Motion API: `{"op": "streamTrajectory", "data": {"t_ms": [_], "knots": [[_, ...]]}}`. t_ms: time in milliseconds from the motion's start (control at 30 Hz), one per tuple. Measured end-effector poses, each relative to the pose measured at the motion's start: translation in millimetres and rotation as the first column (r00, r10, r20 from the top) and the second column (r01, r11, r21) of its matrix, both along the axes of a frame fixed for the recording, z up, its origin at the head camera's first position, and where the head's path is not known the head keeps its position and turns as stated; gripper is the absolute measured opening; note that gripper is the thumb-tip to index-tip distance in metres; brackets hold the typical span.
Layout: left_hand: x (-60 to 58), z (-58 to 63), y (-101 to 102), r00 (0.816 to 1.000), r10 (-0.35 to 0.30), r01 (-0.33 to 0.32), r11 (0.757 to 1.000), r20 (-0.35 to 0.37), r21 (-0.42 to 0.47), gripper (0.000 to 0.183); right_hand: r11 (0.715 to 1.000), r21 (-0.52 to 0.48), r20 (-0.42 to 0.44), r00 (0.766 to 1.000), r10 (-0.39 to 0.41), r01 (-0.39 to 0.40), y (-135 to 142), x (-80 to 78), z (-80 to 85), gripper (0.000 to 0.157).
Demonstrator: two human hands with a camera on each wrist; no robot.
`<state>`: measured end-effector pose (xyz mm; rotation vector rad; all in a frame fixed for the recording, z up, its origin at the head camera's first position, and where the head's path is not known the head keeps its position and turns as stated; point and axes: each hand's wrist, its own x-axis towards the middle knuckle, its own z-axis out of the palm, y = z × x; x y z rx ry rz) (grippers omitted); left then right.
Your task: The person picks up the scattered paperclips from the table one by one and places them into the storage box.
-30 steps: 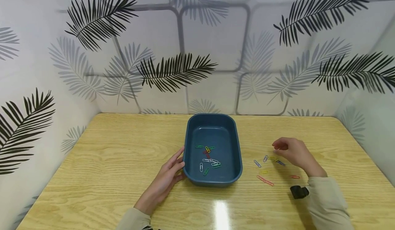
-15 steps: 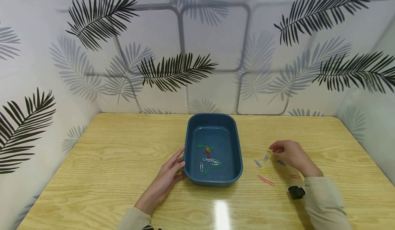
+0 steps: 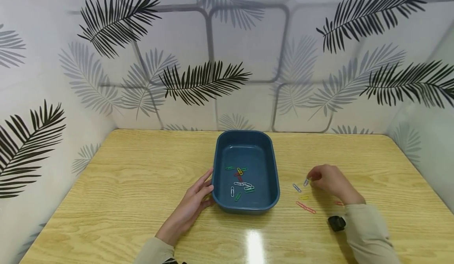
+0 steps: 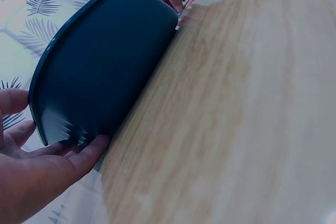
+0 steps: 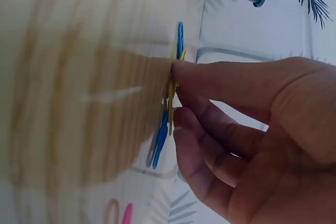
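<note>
My left hand (image 3: 191, 201) rests against the left wall of a dark blue plastic tray (image 3: 274, 169), its fingers extended along the side and at the rim. In the left wrist view the fingertips (image 4: 97, 145) touch the tray's outer wall. To the right of the tray, my right hand (image 3: 330, 181) is low over the table. Its thumb and fingers pinch a yellow paper clip (image 5: 170, 111) in the right wrist view. Blue paper clips (image 5: 160, 142) lie beside the fingertips. In the head view, the right hand hides the yellow clip it works on.
Green, yellow, red and white paper clips (image 3: 232, 192) lie inside the tray. On the wooden table (image 3: 142, 169) near the right hand are a blue clip (image 3: 296, 188), a yellow clip (image 3: 304, 197) and pink clips (image 3: 306, 207). A leaf-patterned wall (image 3: 244, 98) stands behind.
My right hand has moved left and down onto the yellow paper clips, its thumb and fingers closing together. My left hand stays against the tray.
</note>
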<state>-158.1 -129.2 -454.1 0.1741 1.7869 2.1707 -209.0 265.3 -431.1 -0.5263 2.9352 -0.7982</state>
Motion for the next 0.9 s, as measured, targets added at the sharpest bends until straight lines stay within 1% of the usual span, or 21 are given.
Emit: {"op": "streamTrajectory", "data": {"t_ms": [100,233,567,700,900], "knots": [[-0.1,0.3,0.4,1.0,0.0,0.0,1.0,0.0,-0.001,0.056,1.0,0.009,-0.008,1.0,0.009,-0.009,-1.3,0.0,-1.3,0.012],[-0.2,0.5,0.7,1.0,-0.001,0.001,1.0,0.0,0.0,0.056,1.0,0.015,-0.022,1.0,0.001,-0.001,-1.7,0.3,-0.3,0.012],[-0.2,1.5,1.3,1.0,0.002,-0.002,1.0,0.004,-0.002,0.056,1.0,-0.02,-0.024,1.0,-0.005,0.005,-0.7,-0.4,3.0,0.011],[-0.1,1.4,1.2,1.0,0.001,-0.001,1.0,0.004,-0.002,0.056,0.999,-0.036,-0.047,0.999,0.002,-0.004,-0.4,-1.5,2.6,0.009],[0.0,1.1,1.2,1.0,0.003,-0.003,1.0,0.005,-0.001,0.056,0.997,-0.075,-0.032,0.999,-0.035,0.033,-2.0,0.2,4.8,0.005]]}}
